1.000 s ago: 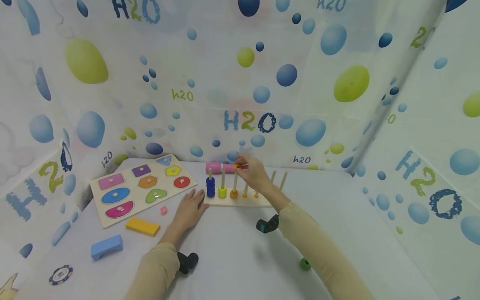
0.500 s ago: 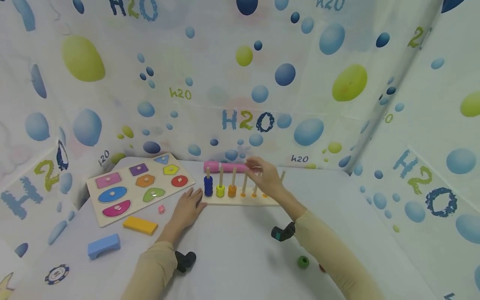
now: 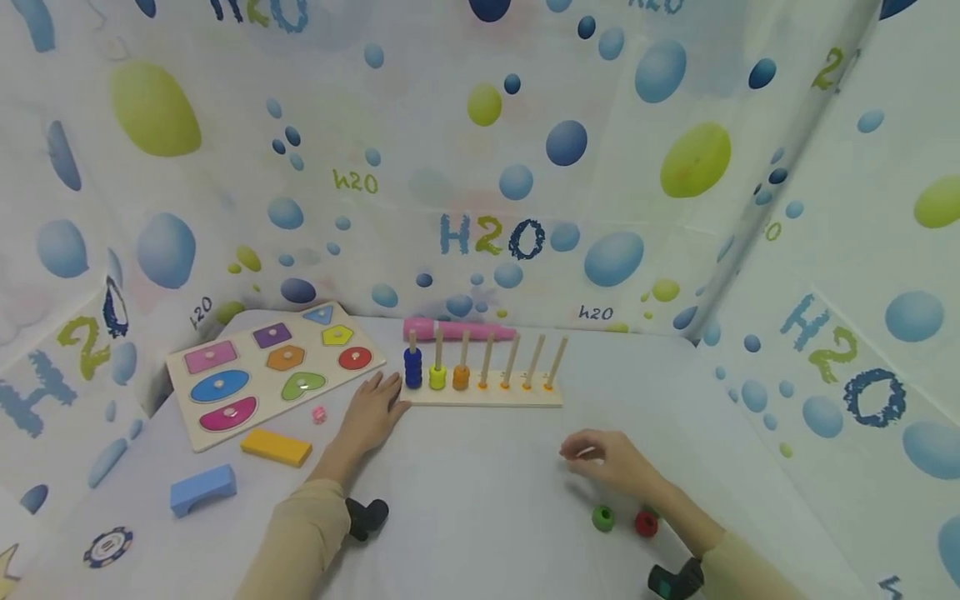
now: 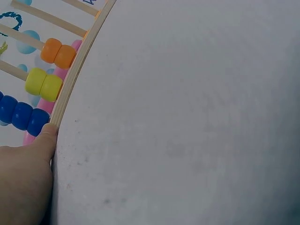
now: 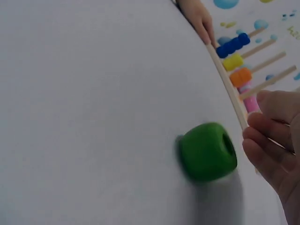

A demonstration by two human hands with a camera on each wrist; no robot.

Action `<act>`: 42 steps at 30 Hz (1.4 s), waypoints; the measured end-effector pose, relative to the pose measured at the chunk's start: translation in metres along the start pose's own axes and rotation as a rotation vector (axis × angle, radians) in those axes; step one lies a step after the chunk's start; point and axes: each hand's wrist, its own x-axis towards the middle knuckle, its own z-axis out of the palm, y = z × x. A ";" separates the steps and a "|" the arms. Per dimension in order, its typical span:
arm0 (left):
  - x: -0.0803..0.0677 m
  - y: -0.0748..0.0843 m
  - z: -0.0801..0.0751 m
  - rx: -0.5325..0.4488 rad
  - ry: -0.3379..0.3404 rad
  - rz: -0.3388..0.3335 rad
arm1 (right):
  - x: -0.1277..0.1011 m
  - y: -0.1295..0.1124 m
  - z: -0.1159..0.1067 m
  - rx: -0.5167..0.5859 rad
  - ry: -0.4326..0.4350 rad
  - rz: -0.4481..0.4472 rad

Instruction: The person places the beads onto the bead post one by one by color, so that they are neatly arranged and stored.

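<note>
While my left hand (image 3: pixel 372 410) rests flat against the left end of the peg board (image 3: pixel 487 398), fingers straight and grasping nothing, I see my right hand (image 3: pixel 611 460) hovering loosely curled and empty just beyond the green bead (image 3: pixel 602 518) and red bead (image 3: pixel 646 523) near me.

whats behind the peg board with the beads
A pink tube lies on the table behind the peg board, along the curtain wall. The pegs and the blue beads cover parts of it, so its full shape stays unclear.
</note>
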 end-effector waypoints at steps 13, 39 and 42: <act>-0.001 0.001 -0.003 -0.007 -0.004 0.003 | -0.071 0.000 0.000 -0.101 -0.060 -0.138; -0.002 0.003 -0.002 -0.006 0.011 0.001 | 0.061 -0.055 0.010 -0.028 0.338 -0.171; -0.001 0.002 -0.001 -0.007 0.010 0.001 | 0.089 -0.057 0.009 -0.028 0.370 -0.201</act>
